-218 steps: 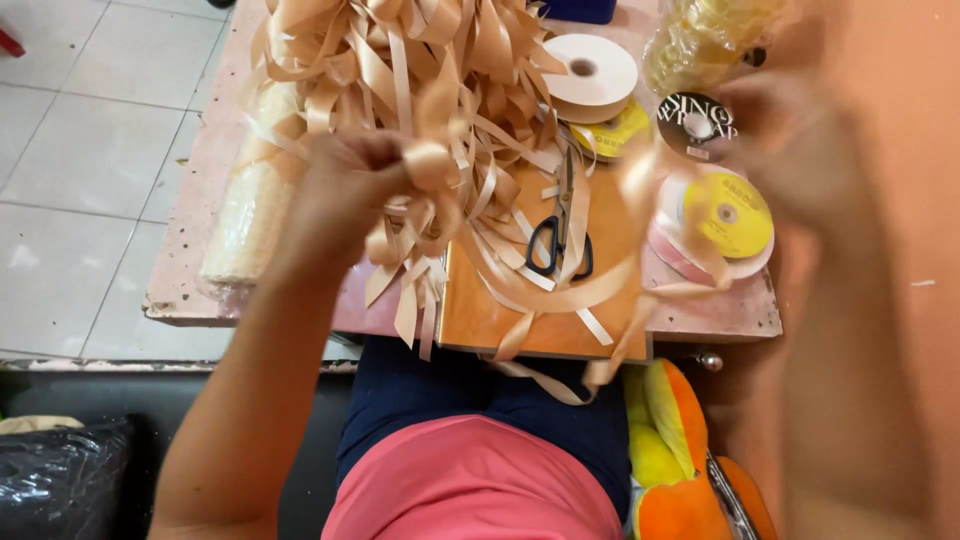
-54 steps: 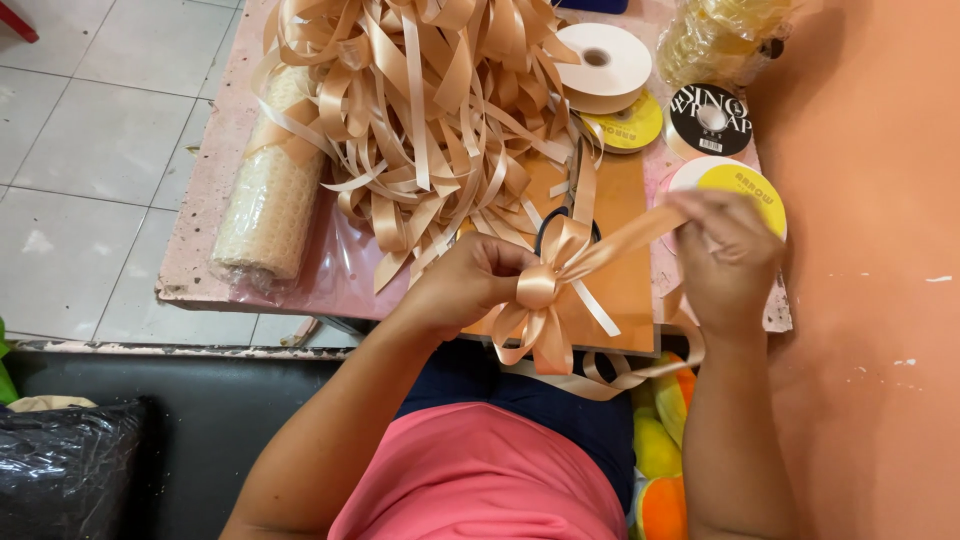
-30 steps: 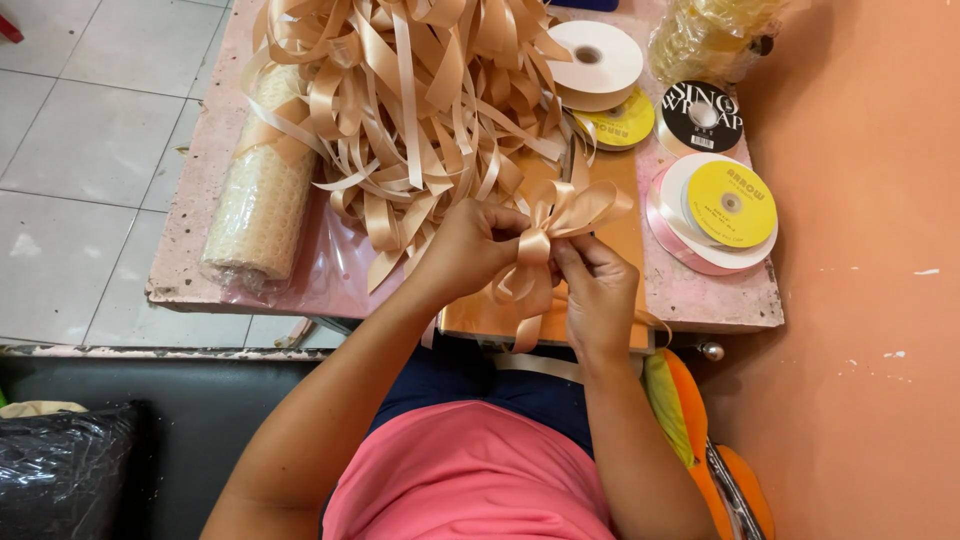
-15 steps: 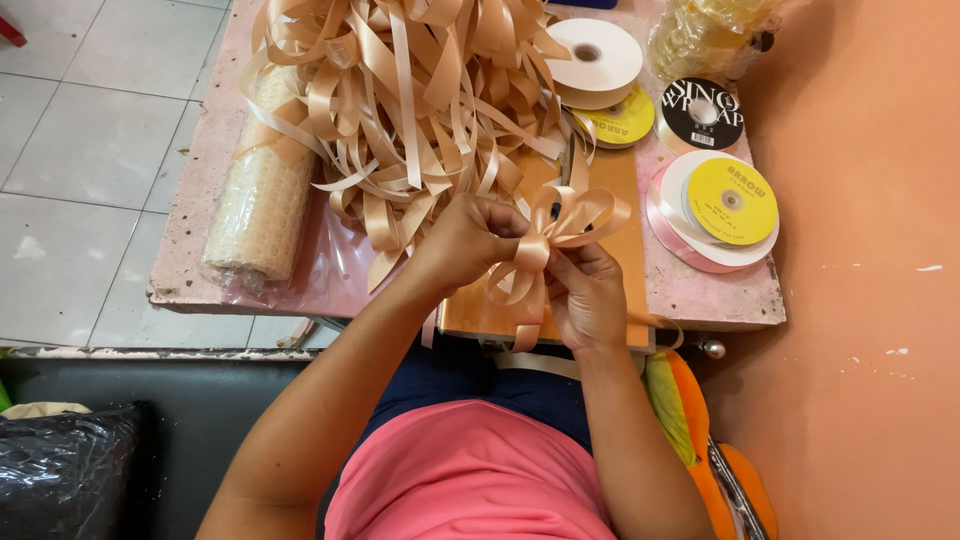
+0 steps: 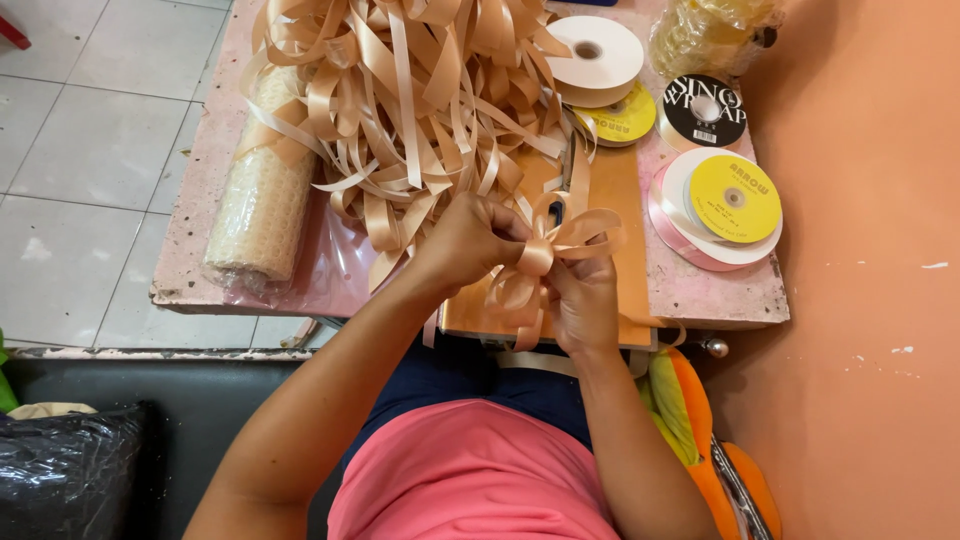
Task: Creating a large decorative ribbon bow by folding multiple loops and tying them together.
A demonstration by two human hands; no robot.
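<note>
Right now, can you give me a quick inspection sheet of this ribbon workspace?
Surface: small pink table, worn edges, an orange board on it.
Job's things: peach ribbon bow, pinched at its centre.
Clutter: heap of peach ribbon strips, mesh roll, ribbon spools, scissors partly hidden.
Fingers: left hand and right hand both grip the bow.
Cables: nothing seen.
Surroundings: tiled floor, orange wall, black bag.

Both forearms reach forward and converge in front of the torso. The left hand [image 5: 470, 238] is curled, knuckles up, fingertips pinched together toward the right. The right hand [image 5: 583, 297] sits just beside it, slightly nearer the body, back facing up, its fingers bent and closed, meeting the left fingertips.
</note>
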